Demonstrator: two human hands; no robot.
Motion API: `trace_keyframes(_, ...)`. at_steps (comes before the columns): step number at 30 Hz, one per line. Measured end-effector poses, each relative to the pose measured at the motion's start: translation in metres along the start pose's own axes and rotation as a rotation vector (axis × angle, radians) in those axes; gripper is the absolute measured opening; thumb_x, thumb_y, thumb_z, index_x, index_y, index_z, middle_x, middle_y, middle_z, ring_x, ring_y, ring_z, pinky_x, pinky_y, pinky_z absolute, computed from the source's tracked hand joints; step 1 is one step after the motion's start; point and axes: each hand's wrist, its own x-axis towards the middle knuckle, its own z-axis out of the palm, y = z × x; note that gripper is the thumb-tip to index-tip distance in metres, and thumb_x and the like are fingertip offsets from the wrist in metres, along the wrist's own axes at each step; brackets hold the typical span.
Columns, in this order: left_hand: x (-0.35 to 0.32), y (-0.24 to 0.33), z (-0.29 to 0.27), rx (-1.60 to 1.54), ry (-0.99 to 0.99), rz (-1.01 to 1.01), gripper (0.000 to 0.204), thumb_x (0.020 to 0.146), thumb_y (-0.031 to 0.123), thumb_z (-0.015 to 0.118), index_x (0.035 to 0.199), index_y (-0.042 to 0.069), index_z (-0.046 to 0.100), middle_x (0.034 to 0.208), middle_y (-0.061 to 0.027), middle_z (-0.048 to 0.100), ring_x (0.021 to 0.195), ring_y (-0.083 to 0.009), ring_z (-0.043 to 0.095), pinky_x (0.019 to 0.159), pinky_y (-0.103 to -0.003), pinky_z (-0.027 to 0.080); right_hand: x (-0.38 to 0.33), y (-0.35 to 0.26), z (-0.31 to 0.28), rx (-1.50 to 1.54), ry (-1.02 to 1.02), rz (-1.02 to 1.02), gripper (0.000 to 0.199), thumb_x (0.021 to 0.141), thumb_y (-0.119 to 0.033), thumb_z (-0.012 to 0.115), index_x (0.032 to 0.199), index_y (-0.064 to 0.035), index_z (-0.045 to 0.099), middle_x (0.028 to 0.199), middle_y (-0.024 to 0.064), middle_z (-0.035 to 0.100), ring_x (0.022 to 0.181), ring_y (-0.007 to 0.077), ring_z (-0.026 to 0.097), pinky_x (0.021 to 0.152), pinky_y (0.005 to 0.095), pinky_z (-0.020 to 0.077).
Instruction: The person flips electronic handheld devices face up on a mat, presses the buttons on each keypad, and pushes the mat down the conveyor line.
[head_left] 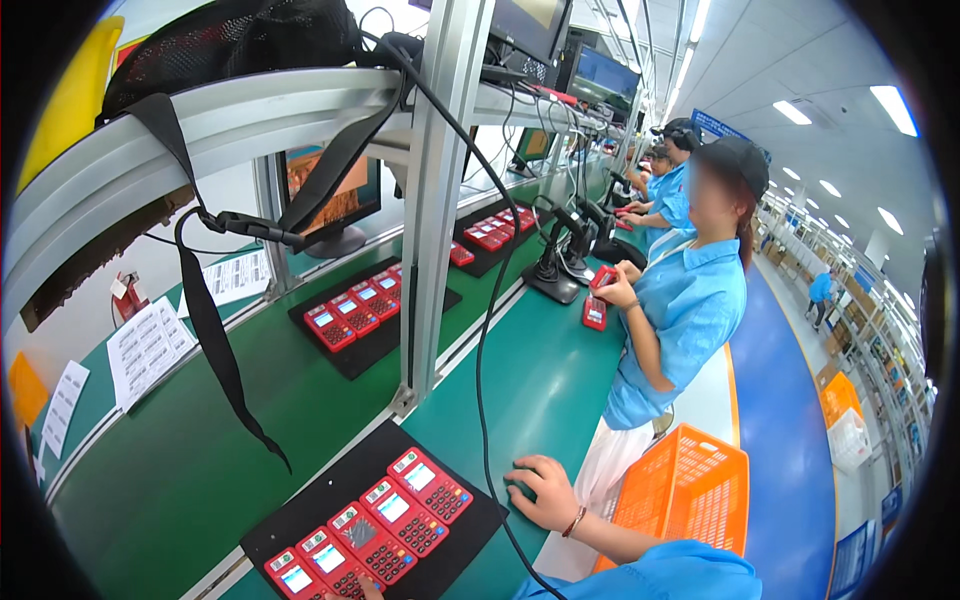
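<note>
Several red card payment terminals point(405, 518) with keypads and small screens lie in a slanted row on a black mat point(300, 500) in front of me. Most of their screens are lit; one in the middle looks grey. At the lower edge, the fingertips of my left hand point(366, 590) touch a terminal near the left end of the row; the rest of that hand is out of the picture. My right hand point(545, 493) rests on the green bench top point(540, 375), right of the mat. Its fingers are loosely bent and apart, holding nothing visible.
A black cable point(483, 370) hangs across the bench between mat and right hand. Beyond the aluminium post point(440, 200) lies another mat of terminals point(355, 305). A co-worker point(690, 280) handles red terminals at the right; an orange crate point(690, 490) stands below. A black strap point(215, 340) dangles at left.
</note>
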Motion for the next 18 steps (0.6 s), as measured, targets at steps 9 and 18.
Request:
trace_keyframes(9,0.004,0.004,-0.008,0.017,0.015,-0.029,0.080,0.092,0.061,0.064,0.147,0.005,0.050,0.110,-0.0491,0.061,0.079,-0.0496,0.072,0.071,-0.054,0.059,0.007,0.004,0.011,-0.026,-0.015,-0.029,0.026,0.083,-0.012,0.075,0.108,-0.0118,0.072,0.119,0.0120,0.066,0.113,0.0340,0.062,0.098,0.0464,0.0487)
trace_keyframes(18,0.006,0.013,-0.021,0.124,0.046,0.009,0.080,0.090,0.061,0.068,0.140,-0.001,0.059,0.111,-0.0519,0.060,0.068,-0.0380,0.074,0.060,-0.040,0.057,0.042,-0.052,0.016,0.193,-0.201,-0.190,0.057,0.078,-0.017,0.085,0.130,-0.0074,0.064,0.128,0.0163,0.061,0.120,0.0400,0.058,0.103,0.0482,0.0491)
